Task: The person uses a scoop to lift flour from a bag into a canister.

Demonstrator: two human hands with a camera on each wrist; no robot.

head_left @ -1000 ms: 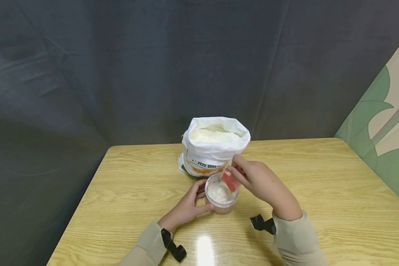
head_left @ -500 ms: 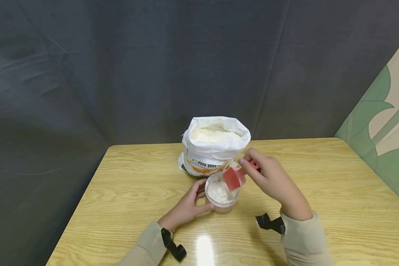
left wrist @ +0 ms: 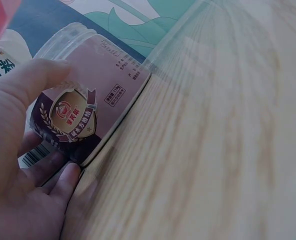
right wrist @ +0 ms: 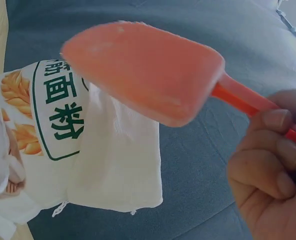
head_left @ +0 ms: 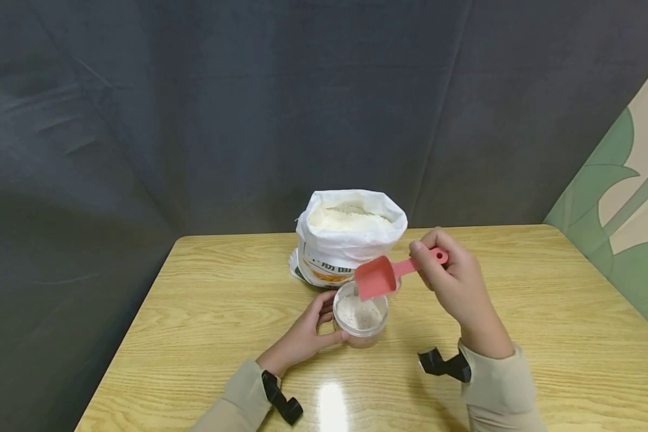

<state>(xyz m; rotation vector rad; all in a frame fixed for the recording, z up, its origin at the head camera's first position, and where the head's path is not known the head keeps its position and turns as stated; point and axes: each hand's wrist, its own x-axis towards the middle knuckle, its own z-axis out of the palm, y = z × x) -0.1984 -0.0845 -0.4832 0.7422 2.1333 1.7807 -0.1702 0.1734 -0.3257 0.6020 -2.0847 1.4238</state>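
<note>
In the head view my left hand (head_left: pixel 305 333) holds a clear plastic jar (head_left: pixel 363 340) that stands on the table, thumb and fingers curled round its side. The left wrist view shows the pink printed label (left wrist: pixel 100 82) of this jar. White flour-like powder (head_left: pixel 357 313) lies inside. My right hand (head_left: pixel 461 287) grips the handle of a red plastic scoop (head_left: pixel 375 278), whose bowl hangs over the jar's far rim. From the right wrist, the scoop (right wrist: pixel 148 70) shows its underside, with a trace of powder along the edge.
Just behind the jar stands a white flour bag (head_left: pixel 332 243), its top rolled open and full of pale flour. All of it rests on a wooden table (head_left: pixel 221 294). A dark cloth (head_left: pixel 281 120) hangs behind the table, and a leaf-patterned panel (head_left: pixel 615 198) is at the right.
My right hand has moved right and slightly up, away from the jar. The scoop has turned from tipped down into the jar to nearly level above it. My left hand and the jar stay put.
</note>
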